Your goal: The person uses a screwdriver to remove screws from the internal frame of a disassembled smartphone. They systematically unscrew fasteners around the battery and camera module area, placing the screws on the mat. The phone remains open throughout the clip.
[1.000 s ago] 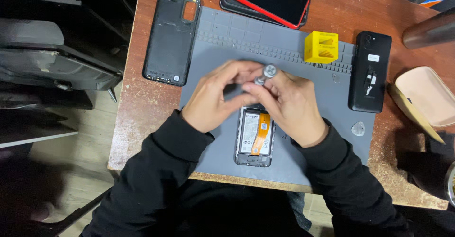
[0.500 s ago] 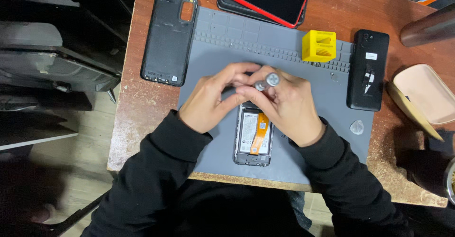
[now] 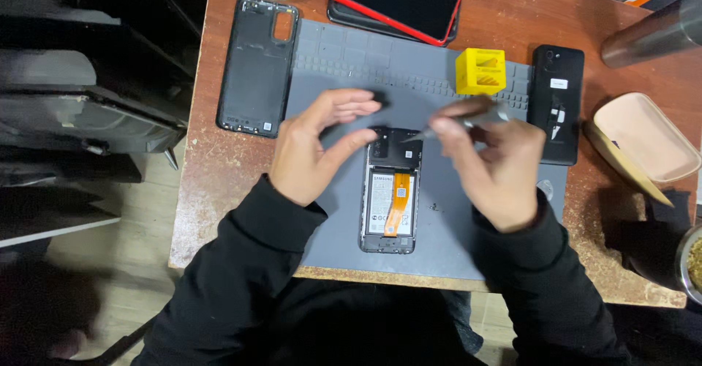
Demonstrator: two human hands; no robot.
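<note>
Head view: opened phone [image 3: 390, 204] lies back-up on the grey mat [image 3: 329, 81] at counter [image 3: 219, 183] centre. Right hand [image 3: 497, 168] at 3 o'clock has fingers pinched on a slim metal tool [image 3: 457, 125], tip over the phone's top end. Left hand [image 3: 314, 150] at 9 o'clock, fingers loosely spread, thumb touching the phone's top-left corner.

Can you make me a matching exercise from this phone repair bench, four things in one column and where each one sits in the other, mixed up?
Things:
1. yellow block
2. black back cover
3. opened phone
4. red-cased phone

Places:
A. on the bare wooden table, left of the grey mat
B. at the far edge of the table, screen up, lying on another dark phone
C. on the mat's far right part, beside a black phone
D. middle of the mat, between the two hands

Pairs: 1-C, 2-A, 3-D, 4-B
</note>
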